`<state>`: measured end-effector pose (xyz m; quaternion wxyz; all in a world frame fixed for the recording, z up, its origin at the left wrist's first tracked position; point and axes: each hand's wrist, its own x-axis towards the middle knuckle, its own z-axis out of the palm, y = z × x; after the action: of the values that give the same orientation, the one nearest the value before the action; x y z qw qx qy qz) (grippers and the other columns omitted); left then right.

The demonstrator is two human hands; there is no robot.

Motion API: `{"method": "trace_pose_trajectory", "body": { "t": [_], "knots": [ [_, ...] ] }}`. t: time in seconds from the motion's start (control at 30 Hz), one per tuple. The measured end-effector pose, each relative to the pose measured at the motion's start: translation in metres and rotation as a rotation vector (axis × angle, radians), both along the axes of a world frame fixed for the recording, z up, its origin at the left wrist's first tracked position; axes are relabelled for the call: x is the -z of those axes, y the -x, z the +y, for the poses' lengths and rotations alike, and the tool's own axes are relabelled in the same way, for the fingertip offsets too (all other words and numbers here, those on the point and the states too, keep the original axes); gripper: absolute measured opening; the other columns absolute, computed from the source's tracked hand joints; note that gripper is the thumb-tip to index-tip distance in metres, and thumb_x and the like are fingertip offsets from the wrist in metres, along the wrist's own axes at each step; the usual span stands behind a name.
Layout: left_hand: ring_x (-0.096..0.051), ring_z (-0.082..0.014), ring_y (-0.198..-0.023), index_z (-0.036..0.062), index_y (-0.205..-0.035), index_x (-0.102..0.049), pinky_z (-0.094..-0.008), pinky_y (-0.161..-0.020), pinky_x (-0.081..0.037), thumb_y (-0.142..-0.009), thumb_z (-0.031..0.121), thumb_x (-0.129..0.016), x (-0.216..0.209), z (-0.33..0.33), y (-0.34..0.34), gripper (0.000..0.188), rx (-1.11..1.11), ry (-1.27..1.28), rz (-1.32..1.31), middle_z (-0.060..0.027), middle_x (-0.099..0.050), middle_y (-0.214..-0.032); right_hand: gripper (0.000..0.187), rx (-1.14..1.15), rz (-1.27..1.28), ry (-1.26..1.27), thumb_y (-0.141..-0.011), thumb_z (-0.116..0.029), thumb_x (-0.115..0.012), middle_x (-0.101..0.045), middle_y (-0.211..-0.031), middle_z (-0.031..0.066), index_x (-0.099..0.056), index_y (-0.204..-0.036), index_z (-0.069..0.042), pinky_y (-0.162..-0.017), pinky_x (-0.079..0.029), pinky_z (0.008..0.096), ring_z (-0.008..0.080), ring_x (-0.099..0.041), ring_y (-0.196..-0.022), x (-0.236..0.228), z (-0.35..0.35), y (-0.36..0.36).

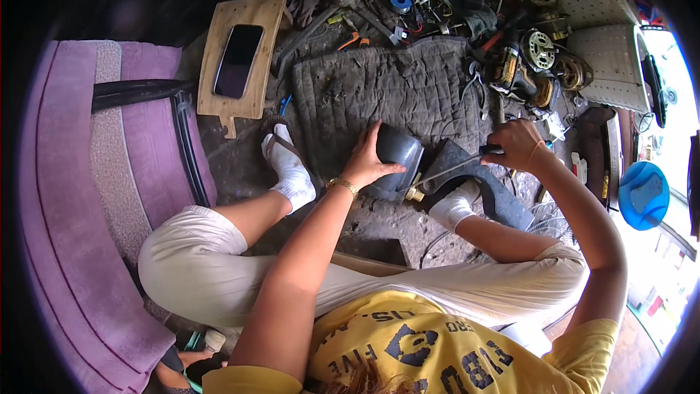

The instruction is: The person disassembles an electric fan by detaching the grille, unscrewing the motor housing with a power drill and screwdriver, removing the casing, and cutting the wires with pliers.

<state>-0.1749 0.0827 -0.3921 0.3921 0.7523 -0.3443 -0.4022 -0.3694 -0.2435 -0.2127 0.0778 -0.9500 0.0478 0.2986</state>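
My left hand [366, 162] is wrapped over a dark grey rounded housing [399, 152], fingers on its top and thumb across its face. A small brass-coloured fitting [414, 194] sticks out at the housing's lower right. Closed round a black handle, my right hand [516, 146] holds a screwdriver [453, 167]. Its long thin shaft slants down left, and the tip reaches the brass fitting; whether they touch is hard to tell. Beside the housing, a dark grey curved plastic part [499, 201] lies over my right foot.
A grey quilted mat [343, 87] lies ahead on the ground. Left of it, a wooden board [211, 106] carries a phone [239, 62]. Cordless drill [518, 76], motor parts [538, 49] and wires crowd the far right. A purple-covered seat [62, 197] stands left; another person's limbs [175, 372] show lower left.
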Motion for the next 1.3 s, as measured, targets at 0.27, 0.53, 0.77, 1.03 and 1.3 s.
{"method": "trace_pose_trajectory", "body": {
  "t": [0.27, 0.53, 0.77, 1.03, 1.3],
  "knots": [
    [-0.055, -0.0507, -0.138, 0.0221, -0.17, -0.027, -0.0567, -0.112, -0.05, -0.065, 0.052, -0.099, -0.008, -0.001, 0.014, 0.131, -0.089, -0.059, -0.148, -0.0254, -0.047, -0.159, 0.071, -0.086, 0.292, -0.043, -0.088, -0.082, -0.065, -0.079, -0.081, 0.0089, -0.083, -0.085, -0.014, -0.079, -0.059, 0.0457, 0.032, -0.078, -0.084, 0.036, -0.015, -0.062],
    [-0.052, -0.0508, -0.141, 0.0245, -0.169, -0.028, -0.0571, -0.114, -0.049, -0.063, 0.053, -0.099, -0.009, -0.009, 0.012, 0.131, -0.077, -0.098, -0.107, -0.0253, -0.047, -0.159, 0.074, -0.091, 0.455, -0.127, -0.089, -0.082, -0.062, -0.078, -0.082, 0.0101, -0.083, -0.086, -0.011, -0.079, -0.057, 0.0487, 0.0351, -0.076, -0.084, 0.068, -0.031, -0.083],
    [-0.051, -0.0513, -0.141, 0.024, -0.169, -0.029, -0.0575, -0.114, -0.048, -0.064, 0.058, -0.097, 0.004, 0.002, 0.007, 0.13, -0.095, -0.049, -0.135, -0.0264, -0.046, -0.159, 0.069, -0.047, 0.233, -0.073, -0.084, -0.083, -0.067, -0.078, -0.085, 0.0111, -0.084, -0.089, -0.016, -0.076, -0.057, 0.0493, 0.0365, -0.076, -0.085, 0.058, -0.029, -0.053],
    [-0.05, -0.0529, -0.141, 0.0239, -0.169, -0.029, -0.0604, -0.112, -0.049, -0.064, 0.059, -0.096, 0.002, -0.013, 0.007, 0.129, -0.085, -0.078, -0.108, -0.0253, -0.045, -0.159, 0.077, 0.051, 0.388, -0.08, -0.087, -0.089, -0.055, -0.078, -0.085, 0.0125, -0.084, -0.086, -0.018, -0.083, -0.058, 0.0521, 0.0379, -0.077, -0.089, 0.067, -0.03, -0.002],
    [-0.051, -0.0501, -0.141, 0.0244, -0.168, -0.031, -0.0578, -0.113, -0.049, -0.064, 0.053, -0.098, -0.006, -0.015, 0.006, 0.127, -0.089, -0.127, -0.121, -0.024, -0.046, -0.159, 0.081, -0.207, 0.351, -0.016, -0.085, -0.09, -0.056, -0.077, -0.083, 0.0127, -0.082, -0.086, -0.013, -0.079, -0.058, 0.0507, 0.0386, -0.076, -0.087, 0.05, -0.022, -0.088]
  ]
}}
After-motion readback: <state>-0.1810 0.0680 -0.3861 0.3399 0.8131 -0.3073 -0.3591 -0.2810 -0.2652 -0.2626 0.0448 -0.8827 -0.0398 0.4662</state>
